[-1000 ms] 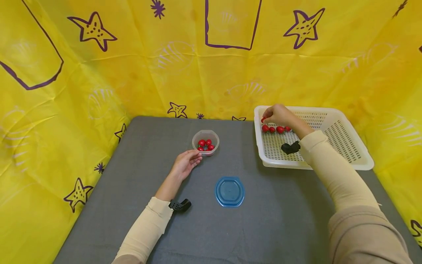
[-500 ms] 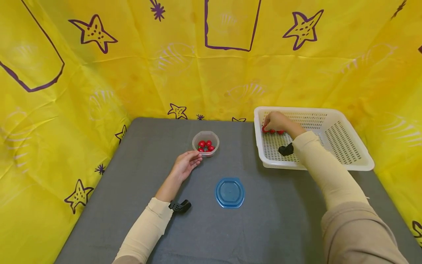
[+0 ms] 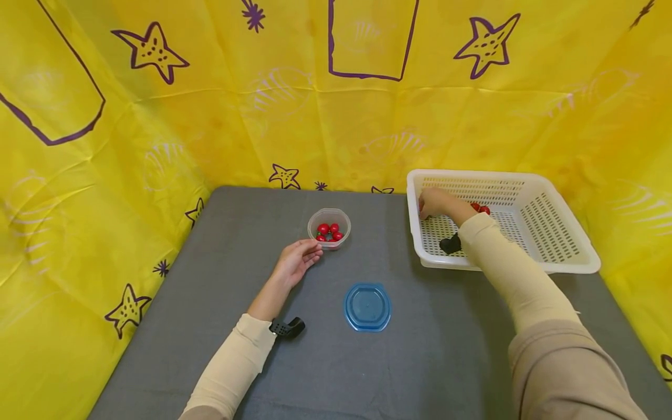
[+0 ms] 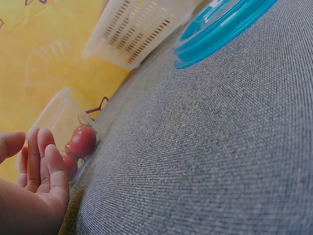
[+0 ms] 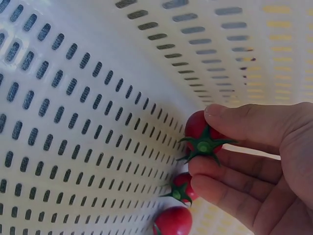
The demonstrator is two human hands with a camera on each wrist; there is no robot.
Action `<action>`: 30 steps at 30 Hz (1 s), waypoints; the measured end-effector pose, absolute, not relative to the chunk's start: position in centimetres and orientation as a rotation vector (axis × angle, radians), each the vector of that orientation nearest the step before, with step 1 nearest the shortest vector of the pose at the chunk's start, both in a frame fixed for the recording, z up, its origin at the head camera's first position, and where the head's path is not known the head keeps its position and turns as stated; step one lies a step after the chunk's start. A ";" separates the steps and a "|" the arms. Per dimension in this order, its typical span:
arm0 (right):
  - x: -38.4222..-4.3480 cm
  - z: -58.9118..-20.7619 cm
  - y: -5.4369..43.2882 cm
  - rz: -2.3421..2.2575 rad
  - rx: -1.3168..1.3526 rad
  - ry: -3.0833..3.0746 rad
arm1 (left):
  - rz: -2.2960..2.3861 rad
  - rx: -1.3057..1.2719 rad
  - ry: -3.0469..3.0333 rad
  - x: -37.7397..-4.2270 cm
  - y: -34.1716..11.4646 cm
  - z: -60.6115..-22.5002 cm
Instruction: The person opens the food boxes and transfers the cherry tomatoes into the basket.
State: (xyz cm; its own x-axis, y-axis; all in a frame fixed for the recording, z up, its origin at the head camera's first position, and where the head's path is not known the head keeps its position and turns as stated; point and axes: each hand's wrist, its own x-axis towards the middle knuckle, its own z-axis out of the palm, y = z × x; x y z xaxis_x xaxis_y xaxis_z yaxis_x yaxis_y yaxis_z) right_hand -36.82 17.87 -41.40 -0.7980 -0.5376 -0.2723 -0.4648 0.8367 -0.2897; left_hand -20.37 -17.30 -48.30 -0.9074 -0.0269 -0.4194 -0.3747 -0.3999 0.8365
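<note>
The right hand (image 3: 440,202) reaches into the left end of a white perforated basket (image 3: 548,230). In the right wrist view its thumb and fingers pinch a red cherry tomato (image 5: 198,128) with a green calyx. Two more cherry tomatoes (image 5: 173,221) lie close below, against the fingers or just beside them. The left hand (image 3: 296,261) lies beside a small clear container (image 3: 328,210), fingertips at its near rim and loosely bent. Several cherry tomatoes (image 3: 323,228) sit inside that container; the left wrist view shows them (image 4: 83,141) through its wall.
A round blue lid (image 3: 367,307) lies on the grey cloth-covered table (image 3: 420,361), nearer than the container. Two red tomatoes (image 3: 480,208) show in the basket behind the right forearm. A yellow patterned curtain (image 3: 294,128) hangs around the table.
The right hand has moved down and nearer within the basket, and the tomatoes at its left end are now hidden in the head view. The left hand and container have stayed put.
</note>
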 end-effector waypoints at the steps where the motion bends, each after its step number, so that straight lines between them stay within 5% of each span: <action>1: -36.8 -41.6 17.8 -0.287 -0.746 2.676 | 2.401 -0.545 1.583 -20.4 -17.3 -48.3; 30: -36.3 -40.1 19.0 -0.354 -0.771 2.802 | 2.401 -0.535 1.576 -20.4 -17.3 -48.2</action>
State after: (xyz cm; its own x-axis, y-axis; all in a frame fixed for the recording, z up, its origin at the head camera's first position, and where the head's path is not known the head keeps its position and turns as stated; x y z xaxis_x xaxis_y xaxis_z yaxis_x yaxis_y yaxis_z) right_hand -36.30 18.96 -40.13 -0.8402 -0.5238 -0.1402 -0.4724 0.8341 -0.2847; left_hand -20.38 -17.27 -48.19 -0.9096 -0.0157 -0.4151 -0.3746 -0.4011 0.8360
